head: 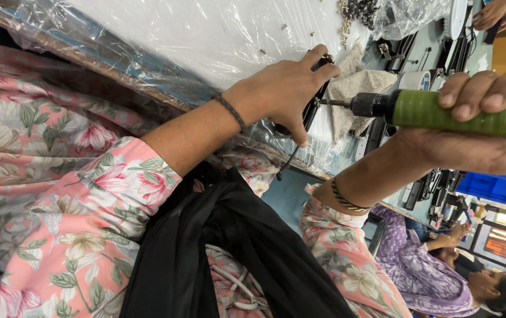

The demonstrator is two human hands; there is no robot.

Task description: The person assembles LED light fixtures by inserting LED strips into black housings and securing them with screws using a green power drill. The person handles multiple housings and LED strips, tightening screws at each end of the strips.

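At a workbench covered in clear plastic sheet, two hands work a screwdriver on a small part.

Left hand clenches a flat black part against the bench edge; right hand grips a green-handled electric screwdriver, its bit touching the part. Another person in purple sits farther along the bench.

A long teal tabletop is shown, draped with clear plastic sheeting; a blue bin is seen beyond.
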